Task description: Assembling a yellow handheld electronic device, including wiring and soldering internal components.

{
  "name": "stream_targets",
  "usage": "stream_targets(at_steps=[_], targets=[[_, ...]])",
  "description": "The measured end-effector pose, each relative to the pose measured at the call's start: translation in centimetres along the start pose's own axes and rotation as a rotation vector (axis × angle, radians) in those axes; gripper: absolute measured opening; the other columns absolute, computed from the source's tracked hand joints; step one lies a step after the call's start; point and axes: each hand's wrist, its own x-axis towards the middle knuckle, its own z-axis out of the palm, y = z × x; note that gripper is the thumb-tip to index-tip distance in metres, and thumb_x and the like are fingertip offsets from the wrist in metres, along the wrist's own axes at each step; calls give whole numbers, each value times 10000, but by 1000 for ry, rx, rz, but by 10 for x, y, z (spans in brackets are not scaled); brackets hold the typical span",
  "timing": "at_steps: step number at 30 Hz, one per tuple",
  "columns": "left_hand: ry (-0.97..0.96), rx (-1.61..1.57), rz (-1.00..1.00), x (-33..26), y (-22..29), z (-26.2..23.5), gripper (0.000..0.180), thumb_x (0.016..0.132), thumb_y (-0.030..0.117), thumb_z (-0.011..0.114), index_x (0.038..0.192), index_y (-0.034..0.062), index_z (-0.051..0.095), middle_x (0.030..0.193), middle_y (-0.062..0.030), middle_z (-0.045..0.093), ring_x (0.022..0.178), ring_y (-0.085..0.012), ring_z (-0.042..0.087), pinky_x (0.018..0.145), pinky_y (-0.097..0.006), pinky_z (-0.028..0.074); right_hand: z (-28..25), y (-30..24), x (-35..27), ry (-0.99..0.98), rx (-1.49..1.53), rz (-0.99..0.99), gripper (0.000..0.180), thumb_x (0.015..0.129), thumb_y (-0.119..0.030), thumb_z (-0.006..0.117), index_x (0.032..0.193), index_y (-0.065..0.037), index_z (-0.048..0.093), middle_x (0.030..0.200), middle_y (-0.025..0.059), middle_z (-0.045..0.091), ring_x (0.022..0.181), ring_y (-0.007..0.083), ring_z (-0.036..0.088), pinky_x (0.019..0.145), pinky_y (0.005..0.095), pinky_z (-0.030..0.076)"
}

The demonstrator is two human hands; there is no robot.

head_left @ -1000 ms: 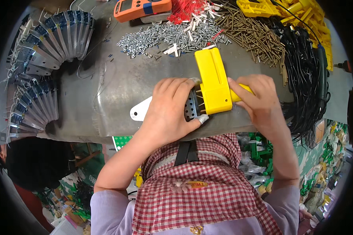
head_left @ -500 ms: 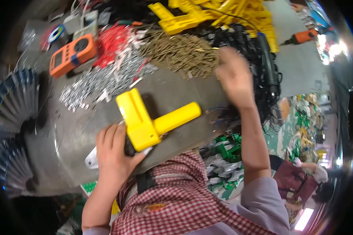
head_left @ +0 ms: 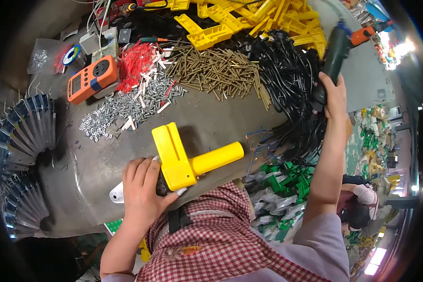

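Observation:
My left hand (head_left: 143,190) is wrapped round the near left end of a yellow plastic housing (head_left: 174,157) with a round yellow handle, lying on the grey table. A flat metal plate (head_left: 117,193) with a hole sticks out to the left from under that hand. Out to the right, my right hand (head_left: 336,98) grips a dark cylindrical electric screwdriver (head_left: 337,54) above the edge of a heap of black cords (head_left: 286,70). The fingertips lie along its barrel; part of the grip is hidden by the hand.
Long brass-coloured screws (head_left: 221,70), small silver screws (head_left: 150,96) and red-and-white wire pieces (head_left: 135,63) lie in heaps. An orange meter (head_left: 93,79) stands left of them. Yellow housings (head_left: 268,19) pile up behind. Metal blades (head_left: 30,127) fan out at left. Another person (head_left: 357,207) is at far right.
My right hand has moved right from beside the brass-coloured screws and taken hold of the electric screwdriver, which lay on the black cords. My left hand still holds the yellow housing.

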Motion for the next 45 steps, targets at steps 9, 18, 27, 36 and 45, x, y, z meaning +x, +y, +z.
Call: stream_targets(at_steps=[9,18,27,36,45], targets=[[-37,-11,-35,4,5,4,679,503,261,810,1076,-9,563,1047,-154,575,1000,-351,518,882,-444,415,97,-27,-110,-458,1293,480,351,882,-181,520,1169,7,444,979,97,545,989,250,542,974,447,397],[-55,-21,-36,2,-2,8,738,480,257,825,1108,-10,546,1080,-149,556,1014,-326,500,862,-438,400,103,-18,-133,-469,1687,501,330,879,-229,536,1136,-33,466,859,40,509,881,174,518,951,401,385],[-39,-28,-37,-1,1,5,725,438,232,829,1066,-12,562,1014,-140,577,984,-350,520,871,-442,421,115,-28,-155,-501,1726,524,383,827,-215,583,1139,-33,456,864,41,512,849,183,521,941,408,384],[-24,-24,-15,-1,-2,7,703,463,244,840,1057,-10,564,1000,-137,574,987,-346,530,866,-431,430,101,-19,-136,-455,1651,431,380,862,-216,540,1171,-7,467,849,40,466,875,170,495,946,381,384],[-9,-5,-14,1,-2,8,680,482,259,843,1038,-16,564,980,-138,574,961,-340,538,846,-428,437,104,-17,-140,-450,1698,451,340,838,-189,575,1114,-23,467,861,42,482,863,172,501,934,380,385]])
